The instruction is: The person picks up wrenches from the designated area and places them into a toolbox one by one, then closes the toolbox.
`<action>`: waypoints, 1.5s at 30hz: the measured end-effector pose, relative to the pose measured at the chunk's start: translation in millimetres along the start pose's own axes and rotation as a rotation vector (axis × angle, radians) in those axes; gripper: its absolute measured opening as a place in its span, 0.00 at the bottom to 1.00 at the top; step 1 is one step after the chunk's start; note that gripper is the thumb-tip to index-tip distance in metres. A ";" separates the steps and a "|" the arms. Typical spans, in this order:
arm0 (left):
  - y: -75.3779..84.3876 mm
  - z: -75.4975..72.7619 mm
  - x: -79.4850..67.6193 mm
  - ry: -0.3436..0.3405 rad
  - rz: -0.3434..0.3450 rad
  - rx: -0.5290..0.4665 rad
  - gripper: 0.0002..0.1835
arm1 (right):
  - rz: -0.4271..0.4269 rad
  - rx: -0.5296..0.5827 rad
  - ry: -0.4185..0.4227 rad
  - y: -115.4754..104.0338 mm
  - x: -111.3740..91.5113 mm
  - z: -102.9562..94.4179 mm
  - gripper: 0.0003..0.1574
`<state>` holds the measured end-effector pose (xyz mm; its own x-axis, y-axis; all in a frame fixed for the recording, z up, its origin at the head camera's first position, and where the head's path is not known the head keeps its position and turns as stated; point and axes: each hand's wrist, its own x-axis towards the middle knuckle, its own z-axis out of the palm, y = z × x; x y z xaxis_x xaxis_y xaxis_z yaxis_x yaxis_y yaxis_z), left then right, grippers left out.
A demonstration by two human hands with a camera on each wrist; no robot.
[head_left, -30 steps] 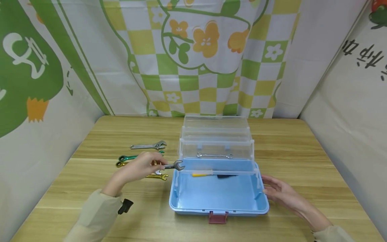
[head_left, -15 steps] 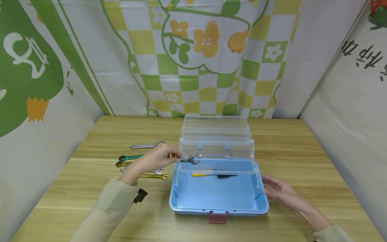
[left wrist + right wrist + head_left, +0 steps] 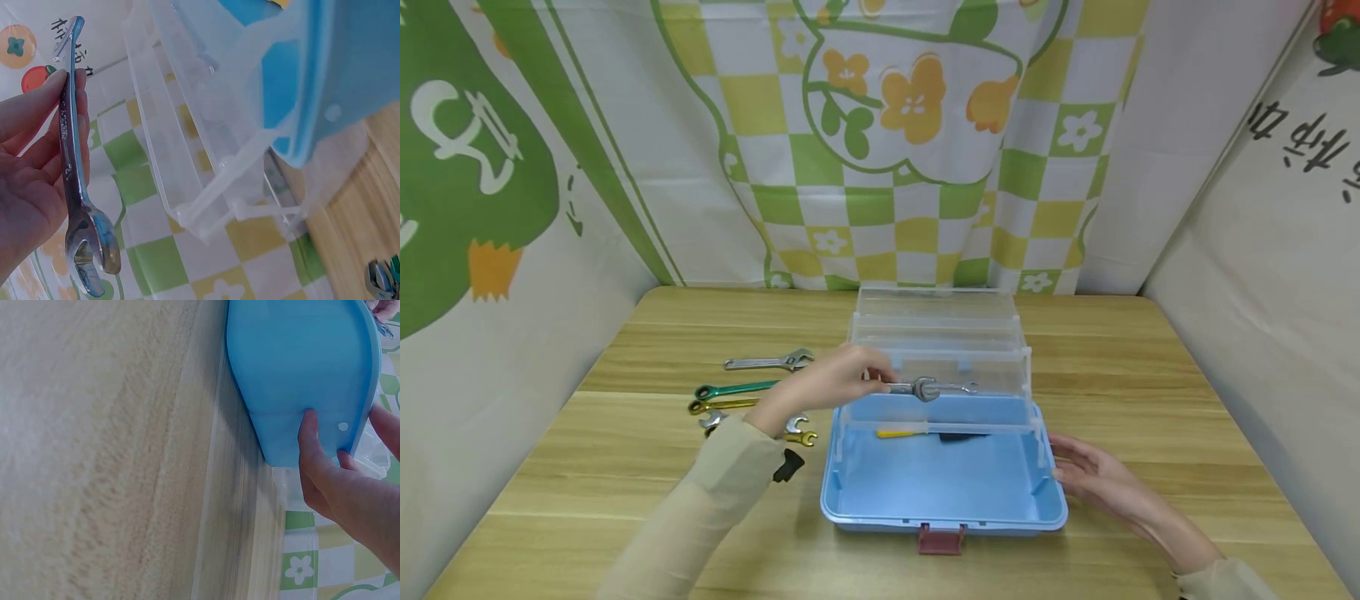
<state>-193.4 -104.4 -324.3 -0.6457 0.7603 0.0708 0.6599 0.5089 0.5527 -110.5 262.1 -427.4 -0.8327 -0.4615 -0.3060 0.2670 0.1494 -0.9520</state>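
My left hand [image 3: 831,379] pinches a silver open-end wrench [image 3: 922,388] between thumb and fingers, above the toolbox's clear trays. In the left wrist view the wrench [image 3: 72,150] shows an open end at each tip. The light-blue toolbox [image 3: 827,500] stands unfolded, its clear tiered trays [image 3: 940,333] raised at the back. A thinner silver wrench [image 3: 966,387] lies in a tray, partly hidden behind the held one. My right hand [image 3: 1101,483] grips the toolbox's right side, thumb at the rim and fingers against the outer wall [image 3: 281,375].
Left of the box lie an adjustable wrench [image 3: 767,362], a green wrench [image 3: 737,389], a gold wrench [image 3: 722,405] and more wrenches partly behind my left forearm. Inside the box are a yellow piece [image 3: 895,433] and a black piece [image 3: 962,436]. A maroon latch [image 3: 940,540] hangs at the front.
My left hand has carried the open-end wrench rightward and slightly back, from beside the box to over the trays. My right hand and the toolbox have stayed put.
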 end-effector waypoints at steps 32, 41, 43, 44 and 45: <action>27.7 28.2 84.6 -0.114 0.056 0.103 0.06 | -0.023 0.019 0.002 1.4 0.6 -0.3 0.44; 27.4 39.6 97.4 -0.134 0.028 0.124 0.05 | -0.010 0.015 0.005 1.3 0.1 1.3 0.46; 26.4 41.9 99.5 -0.133 0.025 0.126 0.05 | -0.014 0.019 0.007 1.3 0.2 1.6 0.46; 26.0 43.1 100.3 -0.134 0.020 0.126 0.05 | -0.016 0.021 0.008 1.3 0.4 1.6 0.45; 25.4 44.3 101.3 -0.134 0.015 0.125 0.05 | -0.018 0.024 0.009 1.3 0.5 1.6 0.46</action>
<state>-225.0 3.4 -339.8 -0.5838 0.8110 -0.0379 0.7170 0.5370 0.4445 -109.9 260.7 -428.8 -0.8418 -0.4559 -0.2889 0.2637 0.1197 -0.9571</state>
